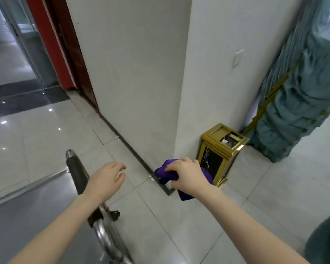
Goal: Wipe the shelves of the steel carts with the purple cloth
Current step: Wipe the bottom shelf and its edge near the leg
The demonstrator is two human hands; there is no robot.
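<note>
A steel cart fills the lower left, with its flat top shelf and a curved handle bar wrapped in dark grip. My left hand hovers just right of the handle, fingers relaxed and holding nothing. To the right, my right hand grips the bunched purple cloth, which hangs out on both sides of the fist. The cloth is in the air over the floor, apart from the cart.
A white wall corner stands straight ahead with a dark skirting strip. A gold and black bin sits against it on the right. Green curtains hang at far right. A red door frame and glossy tiled corridor lie left.
</note>
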